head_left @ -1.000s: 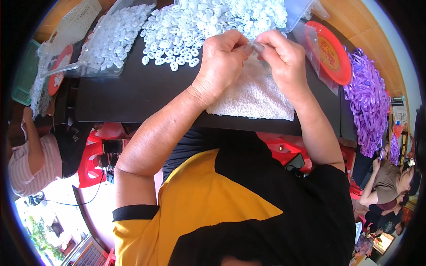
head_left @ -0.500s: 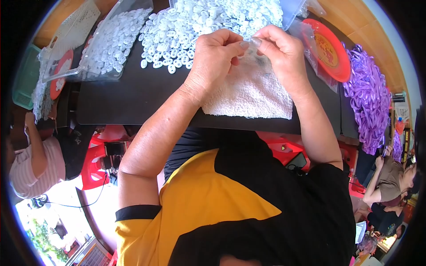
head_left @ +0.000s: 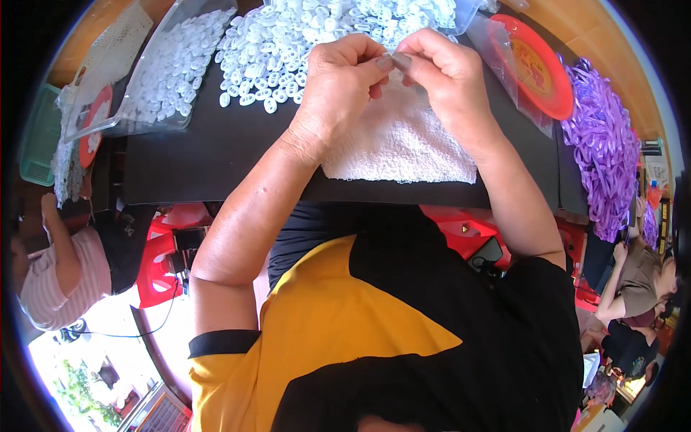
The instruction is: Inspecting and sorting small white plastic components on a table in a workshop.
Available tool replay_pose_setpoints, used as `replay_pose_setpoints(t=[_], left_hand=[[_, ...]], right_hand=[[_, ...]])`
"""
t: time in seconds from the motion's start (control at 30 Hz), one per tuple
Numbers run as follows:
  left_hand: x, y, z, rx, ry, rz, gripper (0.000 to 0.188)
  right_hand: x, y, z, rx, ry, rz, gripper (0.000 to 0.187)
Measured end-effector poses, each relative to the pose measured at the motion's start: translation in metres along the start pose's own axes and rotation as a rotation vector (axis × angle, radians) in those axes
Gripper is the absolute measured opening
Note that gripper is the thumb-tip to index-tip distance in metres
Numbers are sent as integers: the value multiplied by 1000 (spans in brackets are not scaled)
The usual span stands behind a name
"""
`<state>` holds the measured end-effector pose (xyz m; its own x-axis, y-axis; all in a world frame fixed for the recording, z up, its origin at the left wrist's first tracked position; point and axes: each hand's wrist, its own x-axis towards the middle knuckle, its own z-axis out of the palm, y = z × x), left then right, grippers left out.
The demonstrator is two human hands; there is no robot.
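My left hand (head_left: 337, 83) and my right hand (head_left: 452, 83) meet above the far part of a white terry towel (head_left: 403, 155). On both, thumb and fingers are pinched, and the thumb tips touch or nearly touch. Whatever sits between the fingertips is too small and too covered to make out. Just beyond my hands spreads a big heap of small white oval plastic pieces (head_left: 270, 61) with openings in them. Some loose ones lie on the dark table (head_left: 216, 162), left of my left hand.
At the left, a clear tray (head_left: 119, 124) holds more white pieces, with a green basket (head_left: 39, 137) farther out. A red round plate (head_left: 561, 86) and a clear plastic bag (head_left: 497, 61) lie right, beside heaped purple straps (head_left: 601, 151). Other people sit at both sides.
My hands have drawn closer together, so the gap between the thumb tips has closed. The whole view has shifted slightly; the heap and towel otherwise look the same.
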<state>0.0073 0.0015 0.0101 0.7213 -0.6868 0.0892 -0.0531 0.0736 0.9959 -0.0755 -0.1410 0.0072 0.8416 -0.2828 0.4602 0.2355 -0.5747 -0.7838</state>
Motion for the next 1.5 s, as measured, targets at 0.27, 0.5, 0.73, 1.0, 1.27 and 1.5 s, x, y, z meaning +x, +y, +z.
replay_pose_setpoints(t=[0.27,0.5,0.73,1.0,1.27,1.5], left_hand=[[7,-3,-12,-287,204,-66,11],[10,-8,-15,-358,226,-112,10],[13,-8,-18,-400,223,-121,11],[13,-6,-17,-396,272,-142,11],[11,-6,-18,-389,243,-103,10],[11,-3,-19,-417,269,-110,8]], right_hand=[[8,1,3,-201,97,-223,7],[1,6,14,-842,-116,-389,6],[3,6,7,-776,-269,-461,4],[6,-18,-11,-779,-276,-458,4],[-1,-25,16,-1054,-421,-254,13],[6,-24,26,-863,-327,-446,8]])
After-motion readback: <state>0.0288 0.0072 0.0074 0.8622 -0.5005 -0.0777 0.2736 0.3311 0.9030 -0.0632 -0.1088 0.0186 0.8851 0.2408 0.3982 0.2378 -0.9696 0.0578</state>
